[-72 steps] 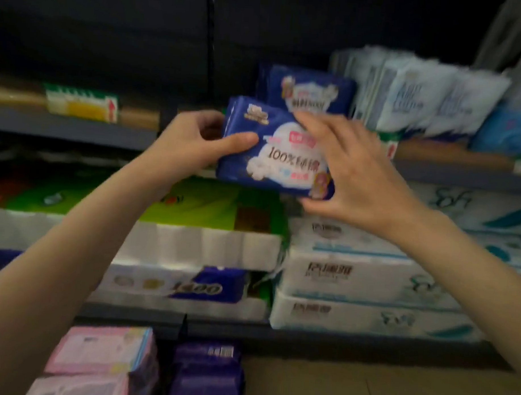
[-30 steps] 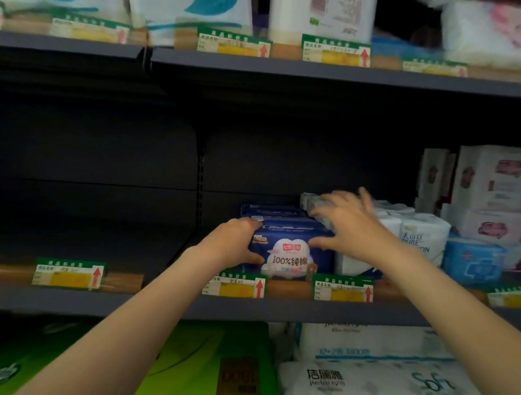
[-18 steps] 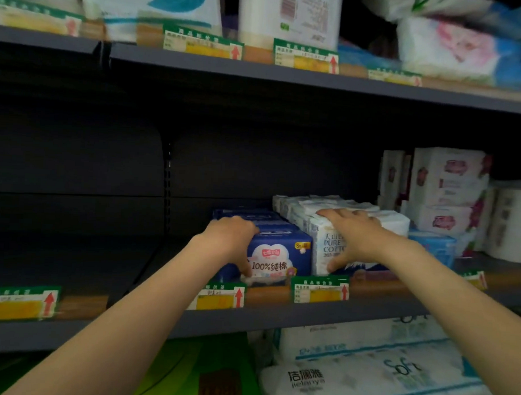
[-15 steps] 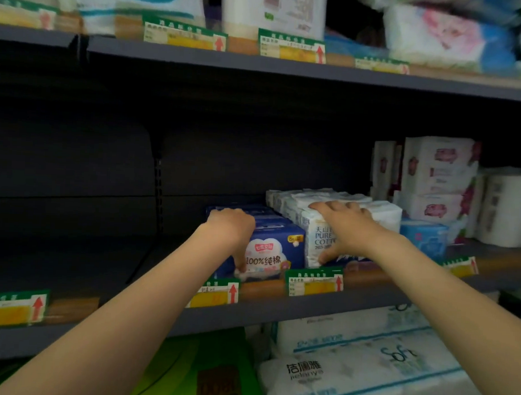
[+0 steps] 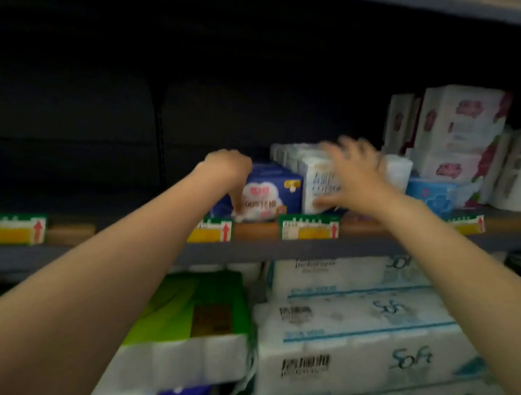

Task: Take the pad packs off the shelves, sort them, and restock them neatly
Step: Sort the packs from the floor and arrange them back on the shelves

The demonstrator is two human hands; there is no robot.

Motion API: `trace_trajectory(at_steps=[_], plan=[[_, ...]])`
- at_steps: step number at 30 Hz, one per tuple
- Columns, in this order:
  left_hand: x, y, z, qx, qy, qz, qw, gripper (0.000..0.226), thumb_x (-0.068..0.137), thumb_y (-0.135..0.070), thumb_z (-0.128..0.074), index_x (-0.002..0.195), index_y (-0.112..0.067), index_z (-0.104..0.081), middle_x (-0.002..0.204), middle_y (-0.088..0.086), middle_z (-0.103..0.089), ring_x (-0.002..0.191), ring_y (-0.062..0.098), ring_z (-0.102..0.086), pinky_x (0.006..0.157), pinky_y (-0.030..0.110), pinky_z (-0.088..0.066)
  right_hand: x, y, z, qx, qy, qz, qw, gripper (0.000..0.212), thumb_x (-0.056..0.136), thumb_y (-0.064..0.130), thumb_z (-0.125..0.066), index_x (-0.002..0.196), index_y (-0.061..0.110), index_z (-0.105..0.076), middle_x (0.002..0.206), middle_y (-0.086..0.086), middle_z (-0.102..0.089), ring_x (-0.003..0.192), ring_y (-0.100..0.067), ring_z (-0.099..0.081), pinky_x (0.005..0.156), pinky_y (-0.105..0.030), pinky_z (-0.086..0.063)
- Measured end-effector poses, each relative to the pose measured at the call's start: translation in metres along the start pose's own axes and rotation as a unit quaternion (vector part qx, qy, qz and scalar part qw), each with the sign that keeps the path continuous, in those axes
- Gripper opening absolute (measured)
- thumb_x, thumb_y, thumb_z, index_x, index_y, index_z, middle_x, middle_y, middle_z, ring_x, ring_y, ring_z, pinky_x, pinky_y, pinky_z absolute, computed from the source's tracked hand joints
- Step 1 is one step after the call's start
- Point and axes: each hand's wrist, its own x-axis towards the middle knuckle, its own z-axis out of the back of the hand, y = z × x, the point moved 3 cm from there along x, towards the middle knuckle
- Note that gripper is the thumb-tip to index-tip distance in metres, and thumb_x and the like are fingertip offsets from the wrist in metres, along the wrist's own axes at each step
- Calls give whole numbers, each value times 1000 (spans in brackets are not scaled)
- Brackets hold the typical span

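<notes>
Dim grey metal shelf [image 5: 281,252]: left hand [image 5: 227,169] gripping glossy blue pad pack [image 5: 271,194], right hand [image 5: 354,177] spread wide on white packs [image 5: 313,169].

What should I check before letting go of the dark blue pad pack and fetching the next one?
1. Dark blue pad pack sits on the shelf behind the price tags: ok.
2. Label faces front: ok.
3. Snug against the white pad packs: ok, no gap visible.
4. Left hand clear of the pack: not ok, fingers curl over its left edge.
5. Right hand clear: cannot tell, blurred over the white packs.
6. Row behind is straight: cannot tell, hidden.
</notes>
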Motion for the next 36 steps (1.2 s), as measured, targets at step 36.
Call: trace_trajectory(at_steps=[36], plan=[[-315,-47,-455,-58,231,-70,969,44,97,-32,-39,140,-22,-32,143,3,-34,131,23,-31,111,41,-17,-367,169,-460,220,434,31,873,44,96,4,-40,138,18,-47,135,-14,-49,121,-30,-48,97,-31,-37]])
